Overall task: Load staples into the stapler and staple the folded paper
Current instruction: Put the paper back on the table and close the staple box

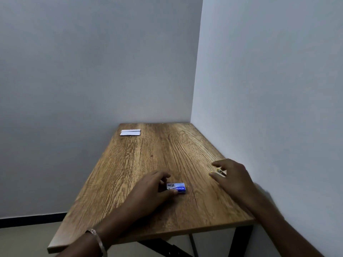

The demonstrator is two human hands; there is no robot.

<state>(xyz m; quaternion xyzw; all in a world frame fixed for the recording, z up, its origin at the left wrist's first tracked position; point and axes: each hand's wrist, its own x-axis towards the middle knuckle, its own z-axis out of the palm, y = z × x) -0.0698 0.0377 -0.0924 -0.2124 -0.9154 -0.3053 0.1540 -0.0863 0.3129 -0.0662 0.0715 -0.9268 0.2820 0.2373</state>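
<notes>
My left hand (pixel 152 188) closes thumb and fingers on the blue staple box (pixel 176 188), which lies flat on the near middle of the wooden table (pixel 141 156). My right hand (pixel 233 175), fingers spread apart, reaches over a small yellow-marked object, probably the stapler (pixel 220 171), at the table's right edge against the wall (pixel 269 89); most of it is hidden, so I cannot tell whether contact is made. The folded paper (pixel 130 132) lies at the far left corner, well apart from both hands. Risks, as I judge them: the light box may slide or spill staples if tipped open, and the stapler, crowded by the wall and the table edge, could be nudged off. Nothing lies between my hands and the paper.
</notes>
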